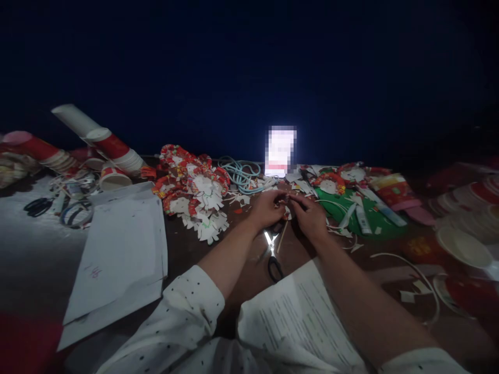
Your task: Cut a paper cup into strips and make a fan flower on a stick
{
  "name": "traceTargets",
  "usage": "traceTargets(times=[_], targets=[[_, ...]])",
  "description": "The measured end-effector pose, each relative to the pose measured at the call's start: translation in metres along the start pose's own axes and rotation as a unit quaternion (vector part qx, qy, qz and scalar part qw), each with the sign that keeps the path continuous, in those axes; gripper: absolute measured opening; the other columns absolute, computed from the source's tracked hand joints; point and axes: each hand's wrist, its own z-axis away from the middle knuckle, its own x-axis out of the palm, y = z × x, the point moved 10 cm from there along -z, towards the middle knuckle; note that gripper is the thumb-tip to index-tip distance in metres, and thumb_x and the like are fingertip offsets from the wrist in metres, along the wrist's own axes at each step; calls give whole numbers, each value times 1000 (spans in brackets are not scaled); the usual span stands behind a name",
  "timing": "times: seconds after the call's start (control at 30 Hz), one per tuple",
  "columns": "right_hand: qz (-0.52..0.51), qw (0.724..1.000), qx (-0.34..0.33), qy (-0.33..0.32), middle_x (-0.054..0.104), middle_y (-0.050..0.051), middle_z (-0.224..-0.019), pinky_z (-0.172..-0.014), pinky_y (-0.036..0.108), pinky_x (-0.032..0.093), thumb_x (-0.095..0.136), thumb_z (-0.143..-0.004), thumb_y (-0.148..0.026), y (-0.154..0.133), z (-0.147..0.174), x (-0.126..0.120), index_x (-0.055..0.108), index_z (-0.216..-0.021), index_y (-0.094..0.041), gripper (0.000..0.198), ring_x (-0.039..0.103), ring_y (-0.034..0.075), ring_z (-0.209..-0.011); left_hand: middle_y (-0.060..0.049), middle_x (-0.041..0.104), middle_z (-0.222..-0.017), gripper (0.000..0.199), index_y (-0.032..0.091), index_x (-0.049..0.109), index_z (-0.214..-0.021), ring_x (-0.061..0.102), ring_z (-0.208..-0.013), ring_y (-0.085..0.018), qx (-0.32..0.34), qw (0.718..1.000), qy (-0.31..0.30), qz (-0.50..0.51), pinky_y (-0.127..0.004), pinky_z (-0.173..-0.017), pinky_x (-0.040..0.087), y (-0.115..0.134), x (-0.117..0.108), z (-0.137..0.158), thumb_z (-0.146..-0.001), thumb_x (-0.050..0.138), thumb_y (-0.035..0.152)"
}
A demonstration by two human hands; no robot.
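Note:
My left hand (pixel 268 209) and my right hand (pixel 310 214) meet above the middle of the table, fingers bent inward and tips pinched close together. Whatever they pinch is too small and dark to name. Just below them lies a pair of scissors (pixel 275 267) with black handles, its blades spread. A thin wooden stick (pixel 283 236) rests beside the blades. Under my right forearm is a printed sheet of paper (pixel 292 306). A lit screen (pixel 279 150), blurred out, stands upright behind my hands.
Left of my hands are piled red-and-white paper cutouts (pixel 206 192), a coil of light blue cord (pixel 239 174) and white sheets (pixel 120 249). Stacked paper cups (pixel 117 148) lie at far left. On the right are a green mat (pixel 343 210) with scraps and more cups (pixel 463 241).

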Motion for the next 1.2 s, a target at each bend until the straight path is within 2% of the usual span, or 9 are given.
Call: traceTargets(times=[0.1,0.2,0.47,0.77,0.97,1.1,1.2], targets=[[-5,1000,7,1,73,4,-104,-89,38,50,57,-84,-39,-1,1,-1,73,-102,-24,28,67,22,-98,-2,70,-102,41,22,67,-110,62,-97,-19,18,995,-27,-91,-32,-90,48,6,2,1,-71,60,12],[-6,1000,13,-3,73,4,-101,-87,38,50,57,-83,-36,-1,2,0,73,-101,-24,27,67,22,-95,-3,71,-96,34,21,69,-107,62,-93,-19,14,990,-29,-134,-33,-89,48,7,-1,0,-75,59,18],[-21,1000,19,-10,73,4,-101,-88,39,49,58,-82,-36,-3,1,1,72,-101,-23,27,66,22,-95,-2,71,-96,28,23,68,-107,63,-90,-17,8,990,-24,-136,-29,-83,48,2,-1,-2,-82,56,24],[8,1000,-4,-20,72,4,-107,-91,39,49,57,-85,-41,-5,1,3,71,-105,-25,29,65,22,-100,-2,71,-95,30,23,68,-108,62,-91,-18,28,987,-27,-156,-30,-85,48,6,-1,-2,-81,56,21],[16,1000,-5,-17,69,3,-117,-97,41,47,56,-85,-39,-4,1,3,68,-114,-27,34,63,22,-108,-1,71,-105,36,25,65,-115,62,-98,-17,33,993,-41,-106,-30,-91,47,5,4,-2,-81,56,16],[17,1000,0,-5,70,5,-114,-95,41,48,56,-84,-36,-3,0,1,69,-111,-25,32,64,23,-106,-5,70,-108,38,21,63,-117,63,-100,-18,12,997,-21,-78,-32,-92,48,-2,3,-2,-79,61,21],[11,1000,9,16,72,5,-108,-90,40,50,55,-83,-36,-2,0,-4,71,-104,-23,29,66,23,-99,-8,68,-112,48,18,61,-119,61,-105,-21,13,997,14,-74,-35,-95,47,-2,-3,-1,-73,70,28]])
